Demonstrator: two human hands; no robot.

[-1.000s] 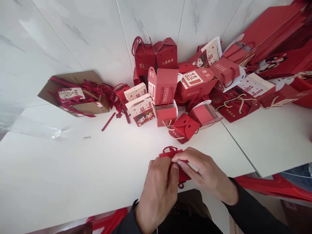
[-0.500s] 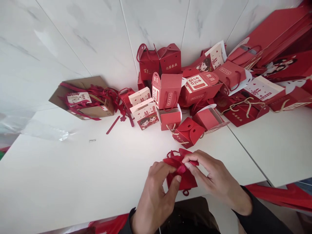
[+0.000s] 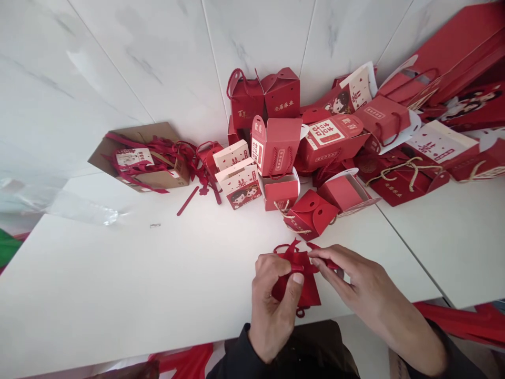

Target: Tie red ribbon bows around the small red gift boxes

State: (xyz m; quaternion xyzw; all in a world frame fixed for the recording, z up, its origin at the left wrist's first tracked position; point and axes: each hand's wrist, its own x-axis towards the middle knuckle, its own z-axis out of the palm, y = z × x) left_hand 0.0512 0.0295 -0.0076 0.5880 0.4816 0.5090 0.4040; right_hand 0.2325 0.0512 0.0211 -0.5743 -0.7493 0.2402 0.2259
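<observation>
A small dark-red gift box (image 3: 310,295) stands on the table's front part, between my hands. A cord loop shows at its near side and another at its far side. My left hand (image 3: 276,300) pinches a red ribbon (image 3: 296,268) between thumb and forefinger, over the left of the box top. At the upper right of the box, my right hand (image 3: 355,273) is closed on red ribbon too, which sticks out between its fingers. A ribbon end points up behind the left fingers. My fingers hide part of the box top.
Several red and pink gift boxes (image 3: 276,147) are piled against the tiled wall. A red box with twisted cord (image 3: 307,216) stands just beyond my hands. Left of the pile is a cardboard box (image 3: 158,131) of ribbons. Clear plastic (image 3: 82,208) lies on the white table (image 3: 118,284).
My left hand has shifted right and turned more upright, drawing ribbon taut over the box. My right hand has moved slightly right with its ribbon. The view has shifted a little.
</observation>
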